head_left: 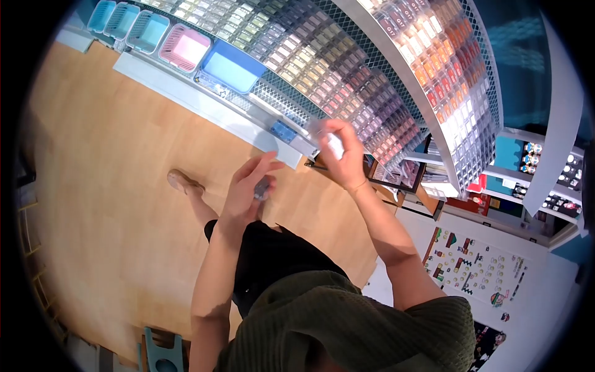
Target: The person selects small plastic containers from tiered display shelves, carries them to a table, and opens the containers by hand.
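Observation:
My left hand (248, 186) is above the wood floor, its fingers curled round a small grey object (261, 188) whose kind I cannot make out. Farther right and higher, my right hand (342, 152) pinches a small clear item (317, 128), blurred by motion, at the front edge of the display rack. Behind that hand, rows of small clear boxes (334, 93) with coloured contents fill the sloping shelf. A small blue packet (284, 131) lies on the lower ledge, left of my right hand.
A blue tray (233, 67), a pink basket (185, 48) and several teal baskets (147, 32) line the rack's front. An upper shelf (406, 68) curves overhead on the right. A patterned white panel (477, 266) stands lower right, a teal stool (163, 353) at the bottom.

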Available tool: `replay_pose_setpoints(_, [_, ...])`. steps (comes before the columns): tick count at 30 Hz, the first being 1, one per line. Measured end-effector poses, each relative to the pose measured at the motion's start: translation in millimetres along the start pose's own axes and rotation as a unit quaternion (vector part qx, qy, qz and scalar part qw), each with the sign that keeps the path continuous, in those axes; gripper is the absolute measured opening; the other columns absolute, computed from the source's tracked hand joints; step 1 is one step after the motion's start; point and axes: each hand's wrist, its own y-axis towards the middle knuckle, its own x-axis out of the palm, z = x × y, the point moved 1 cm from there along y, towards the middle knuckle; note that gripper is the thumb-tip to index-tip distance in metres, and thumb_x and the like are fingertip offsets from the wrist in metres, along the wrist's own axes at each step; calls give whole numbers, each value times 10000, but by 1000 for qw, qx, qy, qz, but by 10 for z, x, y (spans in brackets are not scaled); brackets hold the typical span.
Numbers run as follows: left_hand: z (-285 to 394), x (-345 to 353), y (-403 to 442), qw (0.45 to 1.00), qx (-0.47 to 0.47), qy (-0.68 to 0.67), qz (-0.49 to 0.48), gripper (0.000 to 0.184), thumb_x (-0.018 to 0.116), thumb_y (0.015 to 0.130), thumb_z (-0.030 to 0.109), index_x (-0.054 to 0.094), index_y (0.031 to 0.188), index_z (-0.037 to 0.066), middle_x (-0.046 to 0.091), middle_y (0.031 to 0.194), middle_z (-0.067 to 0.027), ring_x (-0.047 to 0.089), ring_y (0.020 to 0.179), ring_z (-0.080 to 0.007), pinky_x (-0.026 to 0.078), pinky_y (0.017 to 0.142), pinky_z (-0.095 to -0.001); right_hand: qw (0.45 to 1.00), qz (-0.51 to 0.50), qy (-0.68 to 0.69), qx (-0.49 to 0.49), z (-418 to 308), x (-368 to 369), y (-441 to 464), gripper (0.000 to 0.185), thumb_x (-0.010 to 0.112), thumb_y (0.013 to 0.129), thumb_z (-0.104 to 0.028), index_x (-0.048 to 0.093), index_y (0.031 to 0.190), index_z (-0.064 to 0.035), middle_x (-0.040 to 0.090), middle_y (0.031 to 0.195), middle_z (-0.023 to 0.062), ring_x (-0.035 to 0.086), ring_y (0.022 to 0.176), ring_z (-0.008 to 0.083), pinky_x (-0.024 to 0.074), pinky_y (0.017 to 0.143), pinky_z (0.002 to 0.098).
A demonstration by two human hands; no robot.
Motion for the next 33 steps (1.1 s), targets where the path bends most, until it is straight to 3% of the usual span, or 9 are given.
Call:
replay_pose_setpoints(8, [-255, 172, 348, 995, -7, -62, -74, 377, 580, 1008, 308, 592, 1238, 9, 671, 1084, -79, 627, 900, -122, 495, 718, -255, 984, -129, 20, -124, -296, -52, 1, 356, 697, 805, 24, 595, 1143, -26, 647, 1122, 111, 606, 1058, 246, 468, 947, 373])
replay_pose_setpoints(13, [-268, 90, 202, 993, 4, -94, -77, 354, 545, 1019, 281, 587, 1250, 15, 663, 1111, -64, 636, 988, -142, 511, 746, -258, 985, 64, -159, -28, 272, -601, 670, 214, 689, 852, -95, 696, 1061, -53, 669, 1153, 130, 600, 1101, 270, 451, 971, 367])
replay_pose_setpoints(14, [-240, 92, 169, 994, 2, -83, -69, 358, 541, 1019, 281, 585, 1254, 14, 663, 1113, -62, 636, 989, -142, 512, 749, -258, 951, 104, -285, -54, 419, -710, 795, 249, 690, 857, -151, 690, 1086, -55, 674, 1137, 146, 598, 1114, 306, 448, 980, 390])
replay_pose_setpoints(18, [-201, 67, 121, 996, -9, -67, -49, 373, 535, 1017, 289, 580, 1266, 15, 663, 1118, -59, 636, 993, -140, 516, 757, -261, 901, 80, -425, 0, 790, -846, 1249, 429, 722, 834, -275, 658, 1209, -74, 625, 1266, 153, 559, 1206, 353, 409, 1047, 427])
replay_pose_setpoints(21, [-223, 37, 123, 996, -8, -75, -52, 376, 542, 1014, 294, 581, 1267, 18, 663, 1117, -60, 635, 989, -138, 516, 758, -262, 896, 1, -443, 26, 876, -839, 1361, 392, 718, 849, -247, 667, 1193, -66, 605, 1310, 144, 561, 1219, 340, 424, 1047, 416])
replay_pose_setpoints(24, [-182, 120, 96, 997, -7, -76, -18, 399, 543, 1011, 306, 572, 1259, -6, 651, 1042, -80, 604, 871, -151, 502, 742, -265, 936, 14, -333, 112, 967, -868, 1358, 449, 678, 884, -292, 611, 1285, -102, 666, 1174, 178, 636, 1048, 355, 476, 948, 421])
replay_pose_setpoints(25, [-160, 142, 86, 997, -8, -75, 0, 412, 542, 1011, 312, 566, 1255, -18, 644, 1005, -90, 588, 813, -158, 495, 734, -267, 936, 37, -335, 103, 970, -873, 1320, 426, 707, 862, -265, 637, 1250, -102, 688, 1122, 165, 658, 988, 337, 500, 903, 407])
replay_pose_setpoints(28, [-146, 108, 88, 997, -7, -82, -7, 424, 554, 1006, 314, 561, 1262, -23, 647, 1003, -96, 583, 803, -155, 493, 734, -261, 932, 106, -345, 22, 958, -829, 1251, 330, 777, 775, -151, 700, 1079, -48, 669, 1197, 92, 615, 1144, 303, 461, 1011, 396])
replay_pose_setpoints(33, [-94, 69, 90, 997, -3, -73, -6, 431, 569, 1000, 312, 557, 1270, -24, 648, 1007, -103, 575, 787, -154, 490, 732, -257, 921, 140, -360, -47, 1074, -815, 1207, 293, 807, 735, -165, 700, 997, -90, 681, 1169, 52, 598, 1157, 274, 427, 1032, 405])
